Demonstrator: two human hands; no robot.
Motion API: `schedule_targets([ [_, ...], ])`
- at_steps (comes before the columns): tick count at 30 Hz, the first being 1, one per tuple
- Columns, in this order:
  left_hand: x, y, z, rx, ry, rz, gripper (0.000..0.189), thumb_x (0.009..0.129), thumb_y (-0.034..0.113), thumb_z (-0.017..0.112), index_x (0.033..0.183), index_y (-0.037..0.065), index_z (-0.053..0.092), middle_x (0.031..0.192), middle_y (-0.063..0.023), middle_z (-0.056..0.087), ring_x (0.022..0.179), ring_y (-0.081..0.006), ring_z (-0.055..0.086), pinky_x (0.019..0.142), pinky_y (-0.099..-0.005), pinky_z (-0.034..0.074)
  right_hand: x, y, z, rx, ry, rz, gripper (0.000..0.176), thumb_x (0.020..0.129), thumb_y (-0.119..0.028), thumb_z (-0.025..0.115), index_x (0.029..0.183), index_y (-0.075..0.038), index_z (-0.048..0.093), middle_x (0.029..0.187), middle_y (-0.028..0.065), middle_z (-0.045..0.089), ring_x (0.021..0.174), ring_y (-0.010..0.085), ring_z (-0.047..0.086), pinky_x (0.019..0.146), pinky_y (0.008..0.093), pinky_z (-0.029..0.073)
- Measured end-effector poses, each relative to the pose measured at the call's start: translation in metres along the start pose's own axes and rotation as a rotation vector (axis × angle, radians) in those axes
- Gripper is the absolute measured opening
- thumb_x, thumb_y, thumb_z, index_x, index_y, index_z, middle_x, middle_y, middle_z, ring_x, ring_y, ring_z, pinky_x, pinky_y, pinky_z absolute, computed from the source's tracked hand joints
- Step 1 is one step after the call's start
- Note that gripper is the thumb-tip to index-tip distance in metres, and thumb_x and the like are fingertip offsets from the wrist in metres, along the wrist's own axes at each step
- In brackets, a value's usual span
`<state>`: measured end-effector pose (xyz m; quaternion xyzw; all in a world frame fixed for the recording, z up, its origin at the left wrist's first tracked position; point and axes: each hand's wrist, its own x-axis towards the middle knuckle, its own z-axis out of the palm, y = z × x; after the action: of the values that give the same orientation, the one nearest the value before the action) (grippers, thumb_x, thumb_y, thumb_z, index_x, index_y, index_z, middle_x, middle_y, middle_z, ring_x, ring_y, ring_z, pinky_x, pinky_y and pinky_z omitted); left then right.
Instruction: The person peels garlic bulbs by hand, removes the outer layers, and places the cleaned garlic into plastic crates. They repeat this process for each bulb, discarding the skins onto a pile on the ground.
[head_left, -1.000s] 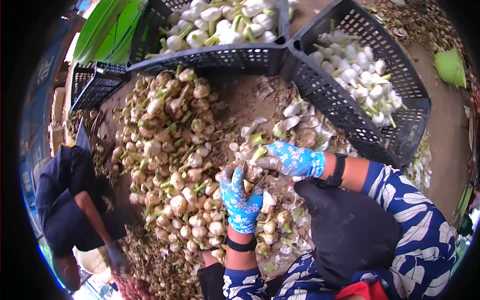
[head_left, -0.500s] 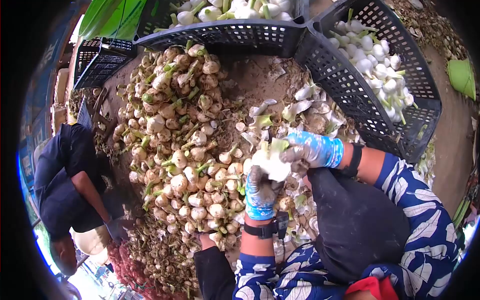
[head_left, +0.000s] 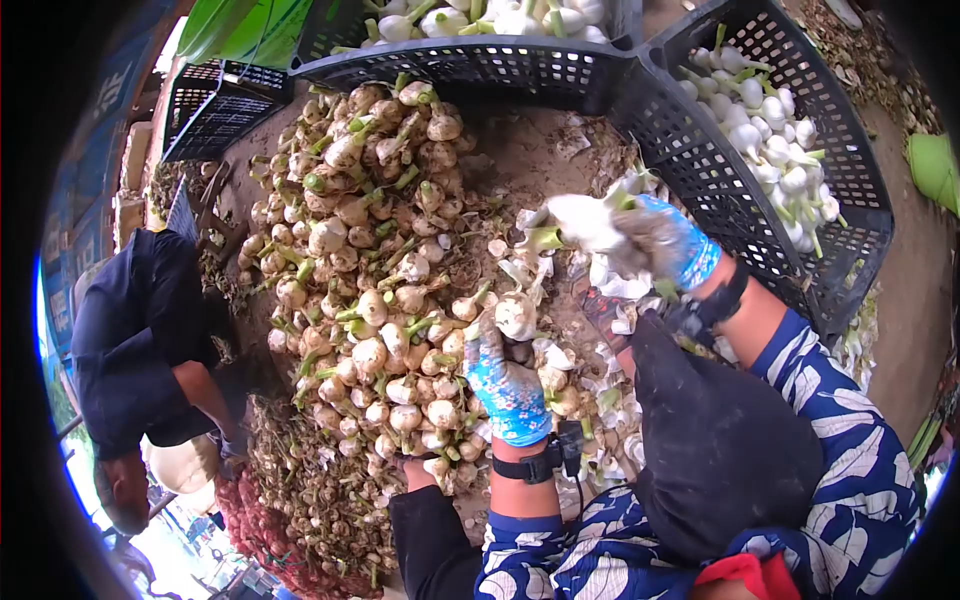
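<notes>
My right hand point(head_left: 665, 240), in a blue patterned glove with dirty fingers, is closed around a peeled white garlic bulb point(head_left: 585, 222) with a cut green stem; both are smeared by motion. Lower and to the left, my left hand point(head_left: 505, 385), gloved alike, has its fingers around an unpeeled garlic bulb point(head_left: 515, 316) at the edge of the heap. The heap of brownish garlic bulbs point(head_left: 368, 355) spreads left of this hand. Loose white garlic skins point(head_left: 615, 400) lie on the ground around and below my hands.
Black plastic crates stand ahead point(head_left: 470, 70) and to the right point(head_left: 690, 150), both holding cleaned white garlic. A co-worker in dark clothes point(head_left: 145, 340) bends at the left. Another black sleeve point(head_left: 430, 535) reaches in at the bottom. A green bucket point(head_left: 932, 170) stands far right.
The white bulb has left my left hand and moved up and right in my right hand, toward the crates. My left hand has come down to an unpeeled bulb. The view has shifted slightly.
</notes>
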<state>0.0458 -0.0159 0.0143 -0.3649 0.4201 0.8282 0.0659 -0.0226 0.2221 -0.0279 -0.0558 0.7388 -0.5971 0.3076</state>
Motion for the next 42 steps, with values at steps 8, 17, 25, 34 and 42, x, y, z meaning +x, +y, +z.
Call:
schedule_targets([
  [8,0.01,-0.001,-0.012,1.143,-0.09,1.069,0.026,0.076,0.004,0.064,0.101,0.007,0.06,0.084,-0.0109,0.06,0.067,-0.0237,0.057,0.056,-0.034,0.046,-0.006,-0.066,0.053,-0.479,-0.044,-0.104,0.04,0.082,-0.034,0.057,0.104,0.0,0.057,0.087,0.0214,0.061,0.081,0.0366,0.06,0.07,0.0425,0.048],
  [17,-0.001,0.006,0.002,1.606,-0.253,1.114,0.041,0.06,-0.002,0.059,0.101,0.006,0.059,0.085,-0.0173,0.06,0.076,-0.0361,0.059,0.066,-0.0418,0.048,0.009,-0.037,0.078,-0.706,0.016,-0.272,0.02,0.076,-0.019,0.054,0.088,-0.003,0.059,0.067,0.0141,0.058,0.064,0.0343,0.059,0.057,0.0444,0.046],
  [25,-0.048,0.02,0.058,0.417,-0.413,0.358,0.017,0.08,0.003,0.062,0.096,0.0,0.065,0.099,-0.0124,0.064,0.091,-0.0212,0.061,0.083,-0.0333,0.048,-0.022,-0.03,0.051,-0.21,-0.17,-0.378,0.036,0.078,-0.029,0.059,0.108,-0.009,0.058,0.076,0.0132,0.063,0.074,0.0264,0.064,0.069,0.0329,0.051],
  [34,0.095,0.012,-0.017,2.101,-0.05,0.839,0.051,0.067,0.019,0.067,0.115,0.006,0.054,0.102,-0.0174,0.059,0.096,-0.0337,0.056,0.08,-0.0422,0.047,0.0,0.023,0.056,-0.386,-0.122,-0.069,0.036,0.067,-0.006,0.049,0.101,-0.007,0.063,0.09,0.0205,0.063,0.081,0.0343,0.061,0.073,0.0402,0.049],
  [42,0.11,-0.017,-0.077,1.159,-0.055,0.451,0.048,0.072,0.016,0.07,0.112,-0.005,0.054,0.102,-0.0162,0.061,0.089,-0.0264,0.06,0.083,-0.0349,0.047,0.031,0.014,0.074,-0.023,-0.016,-0.062,0.04,0.084,-0.033,0.061,0.11,-0.002,0.058,0.1,0.0184,0.063,0.092,0.0282,0.061,0.079,0.0368,0.047],
])
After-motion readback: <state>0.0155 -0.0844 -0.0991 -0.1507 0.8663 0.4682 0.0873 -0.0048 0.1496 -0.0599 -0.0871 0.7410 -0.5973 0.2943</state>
